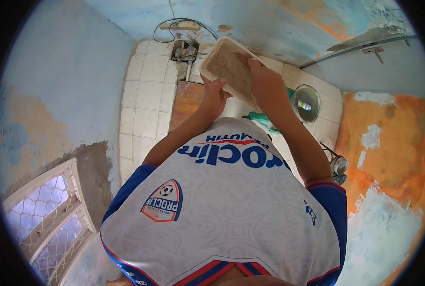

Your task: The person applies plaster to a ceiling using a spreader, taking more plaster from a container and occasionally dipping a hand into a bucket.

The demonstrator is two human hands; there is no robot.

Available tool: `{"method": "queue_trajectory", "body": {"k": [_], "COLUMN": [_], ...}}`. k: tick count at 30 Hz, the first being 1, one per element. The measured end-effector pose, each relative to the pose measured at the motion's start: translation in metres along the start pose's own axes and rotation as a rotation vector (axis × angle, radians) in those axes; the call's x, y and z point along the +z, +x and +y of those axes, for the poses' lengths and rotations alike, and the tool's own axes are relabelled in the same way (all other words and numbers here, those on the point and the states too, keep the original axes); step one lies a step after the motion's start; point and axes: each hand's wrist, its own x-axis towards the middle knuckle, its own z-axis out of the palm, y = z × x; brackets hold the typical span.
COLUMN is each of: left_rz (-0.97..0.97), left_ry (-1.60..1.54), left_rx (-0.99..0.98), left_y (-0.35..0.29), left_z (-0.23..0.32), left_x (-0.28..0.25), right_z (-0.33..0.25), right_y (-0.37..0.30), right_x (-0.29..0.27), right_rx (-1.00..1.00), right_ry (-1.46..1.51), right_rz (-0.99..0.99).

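Observation:
A whitish rectangular plastic tub (pixel 213 53), its inside coated with grey-brown paste, is held up tilted in front of me. My left hand (pixel 214 97) grips its near left side, thumb over the rim and the other fingers underneath. Over the tub's right side reaches my right hand (pixel 268 88), fingers bent down into the paste. Those fingers look closed, but whatever is in them is hidden behind the hand.
Below lies a pale tiled floor (pixel 143 121) with a brown board (pixel 187 101). A broken-out hole with pipes (pixel 186 51) is beyond. At right stand a round bucket (pixel 308 110) holding a bottle and a metal-framed object (pixel 339 164). Patchy walls and a grilled window (pixel 45 202) surround me.

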Motion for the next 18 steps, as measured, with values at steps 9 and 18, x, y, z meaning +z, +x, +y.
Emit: {"method": "queue_trajectory", "body": {"k": [9,18], "left_rz": [-0.044,0.008], "left_ry": [-0.075,-0.077], "left_rx": [-0.002,0.067], "left_y": [0.010,0.010], "left_z": [-0.080,-0.136], "left_x": [0.037,0.092], "right_z": [0.066,0.134], "right_y": [-0.015,-0.055], "right_x": [-0.028,-0.019], "right_rx": [-0.014,-0.124], "right_ry": [0.064,0.143], "right_rz": [-0.260,-0.164]}}
